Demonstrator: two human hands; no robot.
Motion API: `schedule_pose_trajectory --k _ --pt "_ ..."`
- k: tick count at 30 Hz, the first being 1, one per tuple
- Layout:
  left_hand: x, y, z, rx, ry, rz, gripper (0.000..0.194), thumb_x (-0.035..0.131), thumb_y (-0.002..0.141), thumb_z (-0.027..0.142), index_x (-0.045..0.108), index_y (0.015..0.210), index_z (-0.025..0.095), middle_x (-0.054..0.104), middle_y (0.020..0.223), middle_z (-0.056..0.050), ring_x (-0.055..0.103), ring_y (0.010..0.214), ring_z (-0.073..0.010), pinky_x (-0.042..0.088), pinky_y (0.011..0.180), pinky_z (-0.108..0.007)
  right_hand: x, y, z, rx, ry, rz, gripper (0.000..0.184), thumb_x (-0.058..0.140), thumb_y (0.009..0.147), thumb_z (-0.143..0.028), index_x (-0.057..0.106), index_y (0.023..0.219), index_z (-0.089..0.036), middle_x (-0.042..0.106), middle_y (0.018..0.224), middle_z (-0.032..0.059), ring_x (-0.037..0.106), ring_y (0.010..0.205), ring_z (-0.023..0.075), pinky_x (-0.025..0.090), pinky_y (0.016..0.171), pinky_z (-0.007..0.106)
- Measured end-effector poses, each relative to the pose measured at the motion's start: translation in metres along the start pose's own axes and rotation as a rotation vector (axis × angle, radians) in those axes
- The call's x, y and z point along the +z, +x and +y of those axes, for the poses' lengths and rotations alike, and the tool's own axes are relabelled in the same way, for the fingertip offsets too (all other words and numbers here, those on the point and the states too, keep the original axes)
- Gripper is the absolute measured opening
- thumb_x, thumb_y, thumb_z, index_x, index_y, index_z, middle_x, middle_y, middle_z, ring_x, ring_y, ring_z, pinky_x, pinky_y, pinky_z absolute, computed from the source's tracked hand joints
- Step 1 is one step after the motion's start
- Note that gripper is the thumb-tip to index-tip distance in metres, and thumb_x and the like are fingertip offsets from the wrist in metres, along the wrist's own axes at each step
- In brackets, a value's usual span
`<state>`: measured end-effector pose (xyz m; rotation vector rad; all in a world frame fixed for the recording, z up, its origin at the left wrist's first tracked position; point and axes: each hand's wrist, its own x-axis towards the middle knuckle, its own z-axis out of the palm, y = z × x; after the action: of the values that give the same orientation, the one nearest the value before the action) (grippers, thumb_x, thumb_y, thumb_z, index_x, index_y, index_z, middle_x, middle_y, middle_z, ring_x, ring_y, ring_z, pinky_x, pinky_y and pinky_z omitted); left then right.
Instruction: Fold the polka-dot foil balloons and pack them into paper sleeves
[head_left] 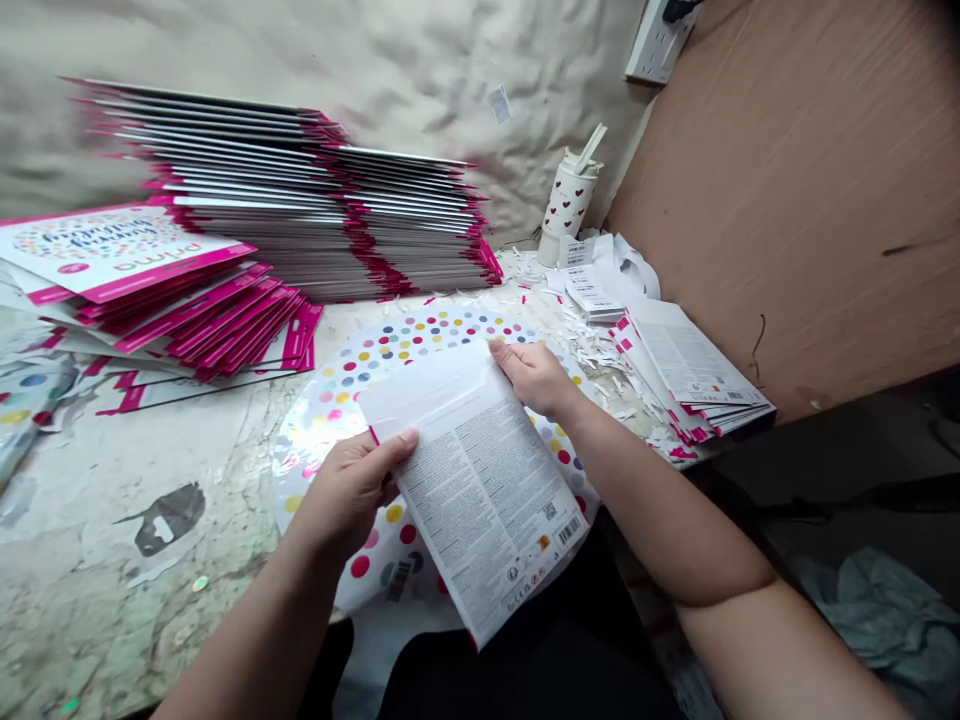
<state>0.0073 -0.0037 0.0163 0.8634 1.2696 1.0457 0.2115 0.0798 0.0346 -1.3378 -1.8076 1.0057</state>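
Between my hands is a white cardboard envelope [487, 500], its back covered with small grey print and a barcode at the lower corner. My left hand [362, 480] pinches its left edge, thumb on top. At the upper right edge, my right hand [534, 375] grips it near the flap end. Beneath it lies a clear plastic sheet with coloured polka dots [409, 335], spread on the table. The envelope's front side faces away from me, and whether anything is inside cannot be seen.
Tall stacks of pink-edged envelopes [322, 210] stand at the back, with a fanned pile [142, 255] at left. Printed envelopes [694, 350] lie at right, near a label roll [634, 275] and paper scraps. A heart-patterned cup [568, 205] stands near the brown board [810, 180].
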Motion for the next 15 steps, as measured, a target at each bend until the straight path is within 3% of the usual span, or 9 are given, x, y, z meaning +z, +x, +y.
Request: schedule_pose_trajectory --k 2,4,6,10,15 --pt "0.001 0.001 -0.012 -0.109 -0.026 -0.006 0.028 0.07 0.065 0.036 0.062 0.081 0.014 0.056 0.049 0.003 0.046 0.037 -0.0101 0.037 0.037 -0.022 0.007 -0.005 0.004 -0.168 -0.313 0.09 0.032 0.039 0.092 -0.034 0.06 0.077 -0.015 0.061 0.076 0.0062 0.054 0.073 0.0157 0.041 0.067 0.028" --pt "0.005 -0.002 -0.021 -0.154 -0.037 -0.002 0.026 0.069 0.065 0.035 0.059 0.076 0.014 0.053 0.045 0.004 0.045 0.036 -0.0097 0.033 0.035 -0.02 0.02 -0.018 0.004 -0.401 -0.476 0.0 0.021 0.043 0.09 -0.023 0.063 0.085 -0.016 0.062 0.084 0.0066 0.055 0.081 0.0164 0.04 0.073 0.028" --pt "0.009 -0.006 -0.028 -0.159 -0.035 -0.007 0.025 0.07 0.065 0.036 0.057 0.068 0.014 0.054 0.045 0.002 0.047 0.039 -0.0096 0.034 0.038 -0.019 0.035 -0.032 0.002 -0.543 -0.536 -0.14 0.019 0.045 0.088 -0.018 0.064 0.085 -0.016 0.063 0.084 0.0063 0.055 0.081 0.0164 0.04 0.074 0.027" --pt "0.011 -0.014 -0.036 -0.154 -0.035 -0.008 0.027 0.069 0.068 0.039 0.056 0.064 0.015 0.053 0.045 0.003 0.046 0.042 -0.0079 0.035 0.042 -0.018 0.05 -0.046 -0.002 -0.558 -0.555 -0.173 0.02 0.046 0.089 -0.021 0.065 0.082 -0.016 0.063 0.08 0.0054 0.055 0.076 0.0158 0.04 0.072 0.027" --pt "0.009 -0.019 -0.042 -0.075 0.05 0.011 0.035 0.066 0.071 0.041 0.05 0.054 0.015 0.046 0.042 0.005 0.038 0.041 -0.0059 0.028 0.041 -0.018 0.052 -0.047 -0.002 -0.583 -0.596 -0.18 0.019 0.044 0.088 -0.017 0.062 0.081 -0.013 0.06 0.08 0.0074 0.052 0.076 0.0178 0.04 0.071 0.029"
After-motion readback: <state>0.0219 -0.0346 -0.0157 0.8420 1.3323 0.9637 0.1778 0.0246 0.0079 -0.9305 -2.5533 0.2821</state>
